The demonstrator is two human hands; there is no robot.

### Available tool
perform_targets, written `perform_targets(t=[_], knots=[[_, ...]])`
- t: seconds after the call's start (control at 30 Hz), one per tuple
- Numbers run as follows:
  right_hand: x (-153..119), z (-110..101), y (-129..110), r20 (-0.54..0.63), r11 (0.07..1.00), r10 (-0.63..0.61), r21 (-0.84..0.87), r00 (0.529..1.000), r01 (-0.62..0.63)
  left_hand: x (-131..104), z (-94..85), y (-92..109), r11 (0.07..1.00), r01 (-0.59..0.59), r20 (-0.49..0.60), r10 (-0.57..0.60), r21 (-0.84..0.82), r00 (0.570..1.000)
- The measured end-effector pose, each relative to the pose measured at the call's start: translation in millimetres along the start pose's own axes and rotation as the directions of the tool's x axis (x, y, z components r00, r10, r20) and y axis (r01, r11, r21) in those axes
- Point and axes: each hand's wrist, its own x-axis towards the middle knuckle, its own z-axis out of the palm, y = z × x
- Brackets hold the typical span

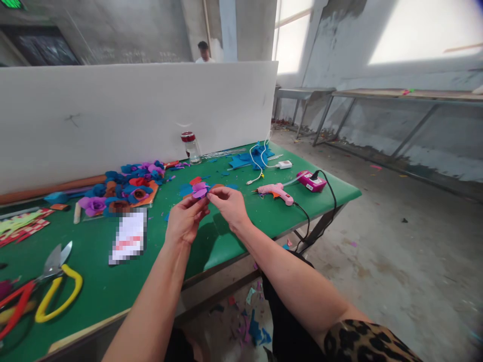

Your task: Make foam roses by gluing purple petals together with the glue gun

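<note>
The fingers of the left hand [184, 219] are hiding the lower part of the purple petals [199, 189], and the fingertips of the right hand [231, 205] are masking whatever lies between them. Pixelation is blurring a pale flat item [132, 226] and 1 person's [203, 50] head; the white board [132, 108] is concealing that person's body. The picture's edges are cutting off a red handle [26, 290], a green sign [11, 4] and the leopard-print sleeve [366, 342]. A pink-and-green scrap [408, 92] is appearing too small to identify.

Bright daylight patches on wall [418, 35]
</note>
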Motion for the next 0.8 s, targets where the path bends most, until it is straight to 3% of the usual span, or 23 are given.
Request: perform_targets(t=[0.3, 0.53, 0.8], knots=[[-0.9, -1.3, 1.5, 0.000, 0.971, -0.080, -0.226, 0.997, 0.078, -1.3, 3.6, -2.1, 0.996, -0.094, -0.011, 0.094, 0.000, 0.995], [-8.6, -1.1, 0.3, 0.027, 0.870, -0.192, -0.457, 0.981, 0.183, -2.2, 6.4, -6.5, 0.983, -0.179, -0.074, 0.182, 0.051, 0.980], [-13.8, 2.1, 3.6, 0.047, 0.825, -0.238, -0.517, 0.970, 0.227, 2.3, 1.2, -14.0, 0.975, -0.211, -0.074, 0.215, 0.062, 0.974]])
